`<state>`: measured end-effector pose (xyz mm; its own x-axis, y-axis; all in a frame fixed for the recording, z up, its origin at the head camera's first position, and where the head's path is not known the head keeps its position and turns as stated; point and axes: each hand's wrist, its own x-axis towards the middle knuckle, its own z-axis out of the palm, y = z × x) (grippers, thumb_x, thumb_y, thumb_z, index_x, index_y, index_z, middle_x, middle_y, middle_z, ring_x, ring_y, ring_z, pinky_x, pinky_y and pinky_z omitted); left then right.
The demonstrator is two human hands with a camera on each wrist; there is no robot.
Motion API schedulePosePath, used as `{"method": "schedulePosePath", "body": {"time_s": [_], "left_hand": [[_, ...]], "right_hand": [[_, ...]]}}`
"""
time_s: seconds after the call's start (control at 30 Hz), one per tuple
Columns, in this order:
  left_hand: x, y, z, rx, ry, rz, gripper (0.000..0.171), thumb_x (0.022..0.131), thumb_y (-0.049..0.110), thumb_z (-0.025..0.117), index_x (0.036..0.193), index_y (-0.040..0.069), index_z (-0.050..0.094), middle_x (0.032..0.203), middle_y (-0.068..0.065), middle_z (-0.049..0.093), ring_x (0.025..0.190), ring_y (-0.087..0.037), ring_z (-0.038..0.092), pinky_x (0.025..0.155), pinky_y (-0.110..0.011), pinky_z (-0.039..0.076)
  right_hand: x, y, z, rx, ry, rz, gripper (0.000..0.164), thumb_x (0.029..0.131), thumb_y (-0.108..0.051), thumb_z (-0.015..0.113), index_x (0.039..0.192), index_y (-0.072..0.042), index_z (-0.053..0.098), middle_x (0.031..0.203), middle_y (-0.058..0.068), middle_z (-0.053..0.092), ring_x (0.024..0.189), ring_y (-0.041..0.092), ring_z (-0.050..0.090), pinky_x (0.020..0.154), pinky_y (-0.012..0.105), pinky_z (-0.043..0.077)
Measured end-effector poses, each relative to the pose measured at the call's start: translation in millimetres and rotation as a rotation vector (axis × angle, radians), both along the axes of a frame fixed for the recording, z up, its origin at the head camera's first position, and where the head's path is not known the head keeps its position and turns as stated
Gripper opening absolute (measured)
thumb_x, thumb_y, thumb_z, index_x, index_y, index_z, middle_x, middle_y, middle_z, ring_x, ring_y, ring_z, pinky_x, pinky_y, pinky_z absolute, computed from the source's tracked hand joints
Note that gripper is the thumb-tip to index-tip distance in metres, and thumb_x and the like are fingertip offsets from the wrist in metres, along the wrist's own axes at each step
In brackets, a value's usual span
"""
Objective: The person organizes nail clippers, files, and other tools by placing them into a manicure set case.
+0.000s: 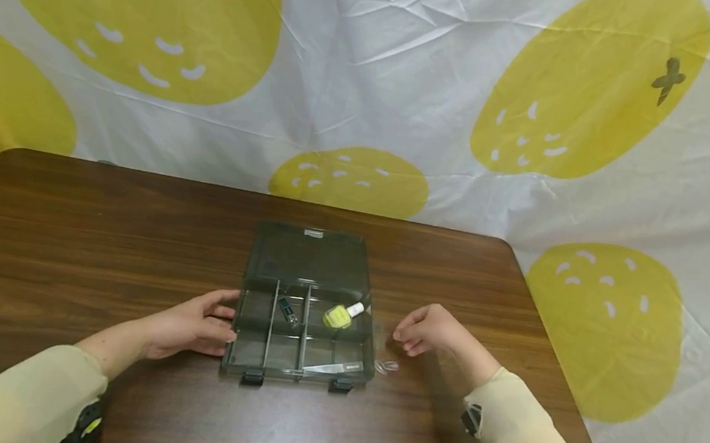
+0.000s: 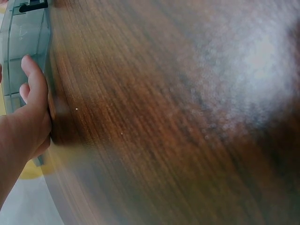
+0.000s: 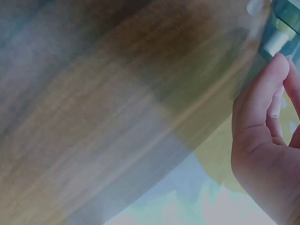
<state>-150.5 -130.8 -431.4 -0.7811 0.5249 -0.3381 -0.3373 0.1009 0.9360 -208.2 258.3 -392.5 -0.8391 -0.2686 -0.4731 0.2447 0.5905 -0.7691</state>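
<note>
A dark see-through divider box [image 1: 250,349] lies on the table, its lid [image 1: 307,256] folded back flat. At its left side, my left hand [image 1: 192,327] touches the wall with relaxed fingers. My right hand [image 1: 437,333] hovers right of the box, thumb and index fingertips together. Whether they pinch something thin and clear cannot be made out. Just below those fingertips, a small whitish looped piece [image 1: 387,366] lies beside the box. Inside the box are a small yellow bottle with a white cap [image 1: 339,316], a small dark oblong item [image 1: 288,312] and a flat silvery strip [image 1: 333,369].
The brown wood-grain table [image 1: 93,241] has a rounded far edge. Behind it hangs a white cloth [image 1: 384,92] printed with yellow fruit shapes. Two dark latches [image 1: 252,377] stick out from the box's near side.
</note>
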Motion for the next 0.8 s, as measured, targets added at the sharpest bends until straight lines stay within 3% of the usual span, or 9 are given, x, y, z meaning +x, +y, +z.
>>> {"method": "schedulePosePath", "body": {"time_s": [0.37,0.8], "left_hand": [[0.0,0,-0.8,0.004,0.001,-0.004,0.085,0.089,0.007,0.058,0.148,0.000,-0.002,0.143,-0.034,0.014,0.106,-0.022,0.054,0.091,-0.041,0.053],[-0.5,0,-2.1,0.014,-0.001,-0.002,0.085,0.089,0.007,0.058,0.148,-0.001,-0.003,0.143,-0.034,0.014,0.107,-0.022,0.053,0.091,-0.042,0.053]], "right_hand": [[-3.2,-6,13.7,-0.080,-0.059,-0.003,0.019,0.082,0.000,0.064,0.097,0.013,0.062,0.063,0.000,0.062,0.056,0.007,0.059,0.058,0.022,0.057],[-2.9,-39,21.6,-0.113,-0.074,0.043,0.015,0.083,0.001,0.063,0.093,0.012,0.064,0.062,-0.001,0.061,0.054,0.007,0.058,0.055,0.020,0.055]]}}
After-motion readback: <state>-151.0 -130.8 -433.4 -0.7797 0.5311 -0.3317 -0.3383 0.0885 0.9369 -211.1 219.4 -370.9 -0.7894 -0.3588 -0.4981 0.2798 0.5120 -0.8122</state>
